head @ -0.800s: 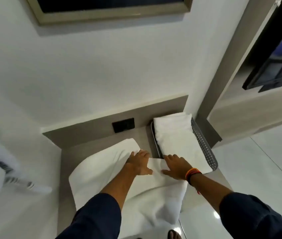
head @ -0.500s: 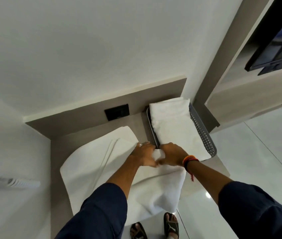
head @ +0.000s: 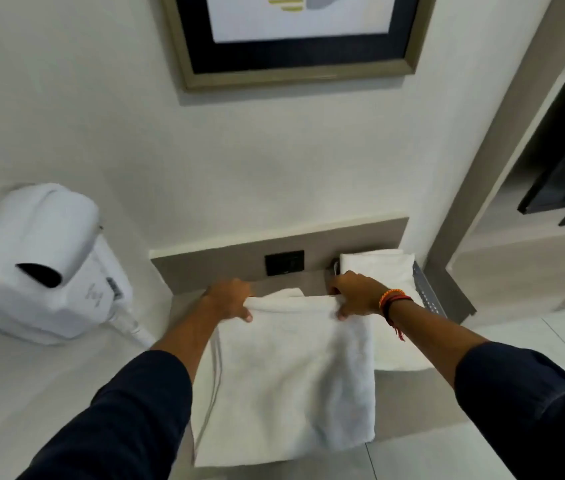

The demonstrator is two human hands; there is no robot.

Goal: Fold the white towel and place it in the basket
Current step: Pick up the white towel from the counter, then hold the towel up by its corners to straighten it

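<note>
Gripping white towel (head: pixel 284 375) top edge — both hands (head: pixel 231 299) (head: pixel 355 296), basket (head: pixel 426 292) just right

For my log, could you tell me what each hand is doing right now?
Left hand: closed on the white towel, at its top edge.
Right hand: closed on the same edge.

Two long dark navy fabric sleeves (head: pixel 128 417) fill the lower corners of the frame, each ending partway along the forearm with a plain edge, no cuff buttons showing. The bare left hand (head: pixel 227 299) carries nothing. Near the right hand (head: pixel 357 294), a stack of orange, red and dark thread wristbands (head: pixel 393 301) circles the wrist, one loose red strand dangling.
</note>
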